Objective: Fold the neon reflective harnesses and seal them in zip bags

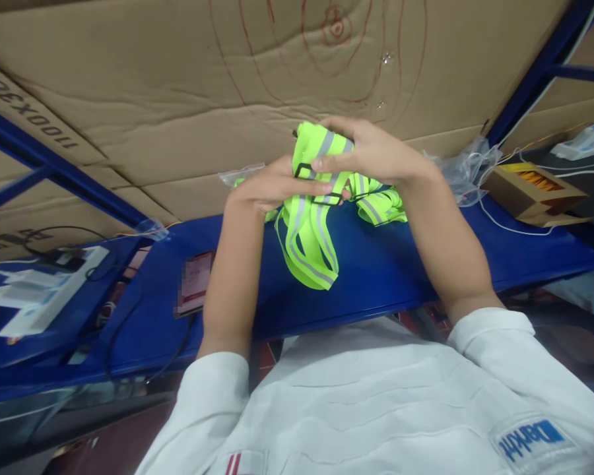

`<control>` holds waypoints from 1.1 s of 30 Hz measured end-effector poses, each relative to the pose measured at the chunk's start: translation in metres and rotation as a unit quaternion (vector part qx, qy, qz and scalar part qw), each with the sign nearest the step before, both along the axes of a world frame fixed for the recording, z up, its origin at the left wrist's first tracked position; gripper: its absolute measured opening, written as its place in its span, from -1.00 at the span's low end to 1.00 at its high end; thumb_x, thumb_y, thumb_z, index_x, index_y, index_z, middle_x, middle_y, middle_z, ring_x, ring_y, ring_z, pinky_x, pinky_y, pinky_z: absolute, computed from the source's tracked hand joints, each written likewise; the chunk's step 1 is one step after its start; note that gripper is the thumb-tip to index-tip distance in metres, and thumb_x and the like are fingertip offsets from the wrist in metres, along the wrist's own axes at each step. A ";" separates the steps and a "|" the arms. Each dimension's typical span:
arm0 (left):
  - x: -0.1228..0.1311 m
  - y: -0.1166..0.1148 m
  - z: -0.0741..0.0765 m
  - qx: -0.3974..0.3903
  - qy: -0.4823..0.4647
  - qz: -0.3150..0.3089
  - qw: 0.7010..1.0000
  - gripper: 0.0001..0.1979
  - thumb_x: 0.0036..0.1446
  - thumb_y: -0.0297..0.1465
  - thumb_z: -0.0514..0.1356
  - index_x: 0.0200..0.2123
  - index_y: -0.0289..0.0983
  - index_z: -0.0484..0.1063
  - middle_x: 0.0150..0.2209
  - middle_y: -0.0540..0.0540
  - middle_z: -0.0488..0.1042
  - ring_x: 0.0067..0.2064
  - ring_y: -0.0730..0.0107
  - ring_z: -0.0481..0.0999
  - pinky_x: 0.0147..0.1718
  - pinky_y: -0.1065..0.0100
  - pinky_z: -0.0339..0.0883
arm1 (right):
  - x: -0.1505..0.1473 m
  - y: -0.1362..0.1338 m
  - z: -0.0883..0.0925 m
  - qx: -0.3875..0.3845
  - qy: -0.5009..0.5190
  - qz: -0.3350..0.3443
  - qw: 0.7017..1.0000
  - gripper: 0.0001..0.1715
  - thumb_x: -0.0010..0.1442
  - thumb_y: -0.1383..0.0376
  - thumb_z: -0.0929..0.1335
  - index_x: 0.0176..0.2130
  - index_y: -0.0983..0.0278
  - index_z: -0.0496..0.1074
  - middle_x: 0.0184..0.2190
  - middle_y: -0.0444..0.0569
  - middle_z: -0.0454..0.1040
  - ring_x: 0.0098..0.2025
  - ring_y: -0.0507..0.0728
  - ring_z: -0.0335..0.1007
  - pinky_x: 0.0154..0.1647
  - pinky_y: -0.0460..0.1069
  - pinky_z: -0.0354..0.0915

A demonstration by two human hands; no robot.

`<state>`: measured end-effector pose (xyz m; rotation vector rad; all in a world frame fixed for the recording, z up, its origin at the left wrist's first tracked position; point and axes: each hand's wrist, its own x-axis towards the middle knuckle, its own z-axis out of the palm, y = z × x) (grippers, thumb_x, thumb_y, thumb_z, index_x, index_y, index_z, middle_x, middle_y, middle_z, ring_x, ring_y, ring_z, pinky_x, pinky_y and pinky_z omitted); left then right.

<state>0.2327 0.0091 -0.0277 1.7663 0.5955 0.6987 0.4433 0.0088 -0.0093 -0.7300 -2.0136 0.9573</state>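
Cardboard panel (153,99) stands behind the blue bench (376,264). Yellow-green reflective strap (297,221) held above the bench, loops hanging down; fingers of right hand (363,152) and left hand (271,185) clamped on it, close together, two black buckles (303,165) by the fingertips.

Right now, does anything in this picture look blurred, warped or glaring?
Head view, centre: left hand, right hand and lime strap fairly clear, outer edges softer; head view, sides: blue posts slant oppositely, perhaps lens distortion; head view, left: phone screen partly broken into blocks; head view, overall: soft light, no harsh glare on the blue table.
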 end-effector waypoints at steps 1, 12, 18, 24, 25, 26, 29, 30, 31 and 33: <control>0.000 -0.001 0.000 0.001 0.002 -0.008 1.000 -0.54 -0.04 -0.24 0.57 -0.09 -0.25 0.60 -0.15 -0.14 0.71 -0.02 -0.02 0.72 0.01 0.09 0.62 | -0.001 -0.001 0.000 0.002 -0.007 -0.010 1.000 -0.52 0.11 -0.02 0.56 -0.06 0.11 0.51 -0.03 -0.08 0.60 -0.04 0.27 0.51 0.03 0.22 0.50; -0.002 0.008 -0.003 0.035 0.057 -0.022 0.998 -0.62 -0.01 -0.30 0.56 -0.13 -0.29 0.65 -0.17 -0.22 0.71 -0.09 0.01 0.74 -0.03 0.15 0.63 | -0.005 0.015 -0.005 -0.041 0.073 -0.051 0.995 -0.59 0.11 -0.10 0.54 -0.44 0.15 0.53 -0.45 -0.03 0.58 -0.45 0.20 0.47 -0.46 0.14 0.45; -0.002 0.006 -0.004 0.009 0.003 -0.029 1.000 -0.52 0.03 -0.19 0.56 -0.02 -0.25 0.62 -0.01 -0.23 0.68 0.01 -0.05 0.71 0.05 0.09 0.63 | 0.000 0.026 -0.002 -0.096 0.135 -0.021 0.986 -0.58 0.09 -0.15 0.53 -0.37 0.12 0.56 -0.27 0.00 0.65 -0.24 0.26 0.57 -0.19 0.17 0.57; -0.001 -0.001 -0.004 0.000 -0.014 -0.053 0.998 -0.46 0.06 -0.16 0.54 0.09 -0.19 0.60 0.16 -0.23 0.60 0.20 -0.15 0.60 0.15 0.00 0.58 | -0.003 0.025 -0.001 -0.107 0.094 -0.003 0.990 -0.50 0.18 -0.26 0.36 -0.24 0.04 0.56 -0.18 0.00 0.67 -0.08 0.32 0.61 -0.24 0.17 0.57; 0.000 -0.001 -0.004 0.004 -0.014 -0.050 0.999 -0.44 0.05 -0.16 0.55 0.09 -0.18 0.60 0.17 -0.21 0.59 0.21 -0.15 0.59 0.15 0.01 0.58 | -0.005 0.024 -0.002 -0.092 0.095 -0.025 0.991 -0.49 0.17 -0.28 0.36 -0.26 0.04 0.55 -0.20 0.01 0.66 -0.07 0.33 0.61 -0.25 0.18 0.56; 0.000 -0.001 -0.005 0.009 -0.014 -0.048 0.999 -0.44 0.04 -0.17 0.55 0.09 -0.17 0.60 0.18 -0.20 0.59 0.22 -0.15 0.58 0.15 0.02 0.58 | -0.006 0.023 -0.002 -0.077 0.101 -0.043 0.991 -0.49 0.15 -0.28 0.37 -0.29 0.04 0.53 -0.22 0.03 0.66 -0.06 0.34 0.61 -0.23 0.19 0.56; 0.002 0.001 -0.006 0.011 -0.007 -0.062 0.998 -0.46 0.04 -0.17 0.55 0.07 -0.18 0.60 0.14 -0.20 0.62 0.19 -0.13 0.61 0.13 0.03 0.59 | -0.006 0.023 -0.003 -0.059 0.120 -0.039 0.990 -0.52 0.06 -0.24 0.46 -0.28 0.05 0.52 -0.16 0.01 0.65 -0.01 0.33 0.59 -0.13 0.19 0.54; 0.002 0.001 -0.006 0.008 -0.004 -0.066 0.998 -0.46 0.04 -0.17 0.55 0.07 -0.19 0.60 0.13 -0.21 0.62 0.17 -0.13 0.62 0.12 0.02 0.59 | -0.006 0.024 -0.003 -0.063 0.129 -0.031 0.989 -0.52 0.02 -0.20 0.50 -0.24 0.05 0.52 -0.13 -0.02 0.65 0.00 0.30 0.58 -0.10 0.17 0.53; 0.002 0.001 -0.006 0.004 -0.003 -0.066 0.998 -0.45 0.04 -0.17 0.55 0.07 -0.20 0.59 0.13 -0.23 0.62 0.15 -0.14 0.63 0.11 0.00 0.60 | -0.005 0.025 -0.004 -0.062 0.141 -0.030 0.988 -0.51 -0.01 -0.17 0.53 -0.21 0.04 0.51 -0.10 -0.05 0.64 0.00 0.27 0.57 -0.09 0.14 0.52; 0.001 0.000 -0.005 0.003 -0.006 -0.052 0.999 -0.42 0.02 -0.16 0.56 0.08 -0.22 0.58 0.13 -0.25 0.61 0.11 -0.18 0.66 0.09 -0.04 0.61 | -0.005 0.027 -0.005 -0.029 0.157 -0.061 0.985 -0.56 0.01 -0.10 0.55 -0.22 0.05 0.49 -0.10 -0.09 0.63 -0.04 0.21 0.54 -0.09 0.08 0.50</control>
